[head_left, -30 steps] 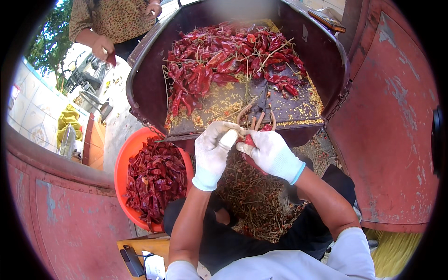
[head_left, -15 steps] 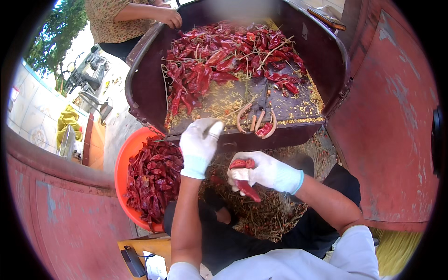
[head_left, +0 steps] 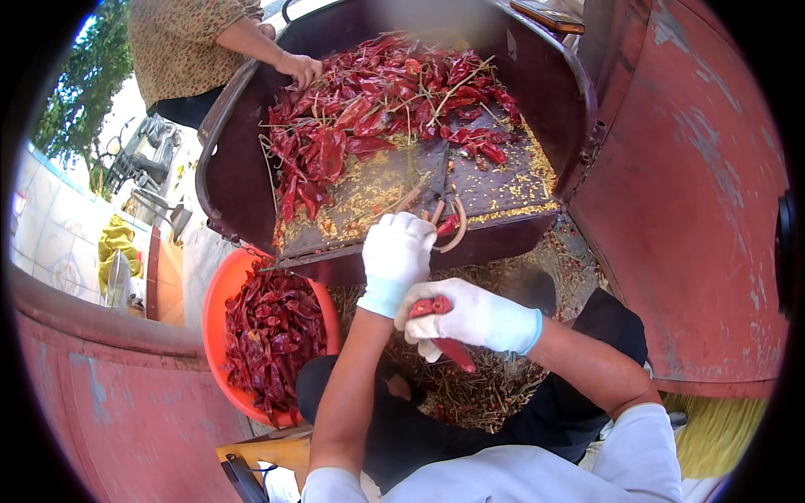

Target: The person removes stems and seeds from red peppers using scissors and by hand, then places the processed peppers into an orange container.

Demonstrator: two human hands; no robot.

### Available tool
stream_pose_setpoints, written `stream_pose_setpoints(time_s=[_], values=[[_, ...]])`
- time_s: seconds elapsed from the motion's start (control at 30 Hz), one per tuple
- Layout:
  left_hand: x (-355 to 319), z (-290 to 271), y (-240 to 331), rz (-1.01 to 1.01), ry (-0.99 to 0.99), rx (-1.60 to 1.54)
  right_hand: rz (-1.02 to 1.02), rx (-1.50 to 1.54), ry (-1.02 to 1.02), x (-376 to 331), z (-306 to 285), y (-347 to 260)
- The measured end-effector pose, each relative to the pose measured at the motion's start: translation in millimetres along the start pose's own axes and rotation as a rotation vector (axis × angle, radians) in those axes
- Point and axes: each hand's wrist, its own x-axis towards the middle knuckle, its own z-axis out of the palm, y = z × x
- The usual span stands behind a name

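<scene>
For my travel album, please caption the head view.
Gloved right hand clasping red peppers, left hand beyond, orange tub at left.

White gloves [head_left: 401, 239] cover the person's left hand [head_left: 396, 256] and right hand [head_left: 470, 314], ending in pale blue cuffs [head_left: 384, 295], the right edged in brighter blue. A pale, short-sleeved shirt [head_left: 495, 478] leaves the forearms [head_left: 348, 394] bare; the trousers [head_left: 411, 444] are dark.

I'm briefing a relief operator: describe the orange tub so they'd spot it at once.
Find the maroon cargo bed heaped with red chilies. Below its near left corner, left of the left hand, sits the orange tub; its bright, round rim stands out from the flat red panel beside it.
</scene>
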Motion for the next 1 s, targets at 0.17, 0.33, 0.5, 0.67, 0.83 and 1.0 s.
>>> stream_pose_setpoints(time_s=[0.17, 0.33, 0.5, 0.67, 0.83, 1.0], values=[[1, -32, 4, -0.173, 0.154, -0.434, -0.161, 0.218, 0.375, 1, -21, 5], [-12, -45, 26, 0.054, 0.255, -0.333, -0.28, 0.28, 0.52, 2, -26, -6], [-20, -49, 32, 0.23, 0.224, -0.177, -0.254, 0.038, 0.523, -4, -20, -11], [-29, -54, 25, -0.089, 0.175, -0.566, -0.273, -0.059, 0.615, 3, -22, -6], [-33, -58, 28, -0.454, 0.021, -0.813, -0.504, -0.947, 0.815, 12, -20, 8], [-34, -49, 16, -0.086, 0.167, -0.377, -0.657, -1.112, 0.837, 16, -18, 16]])
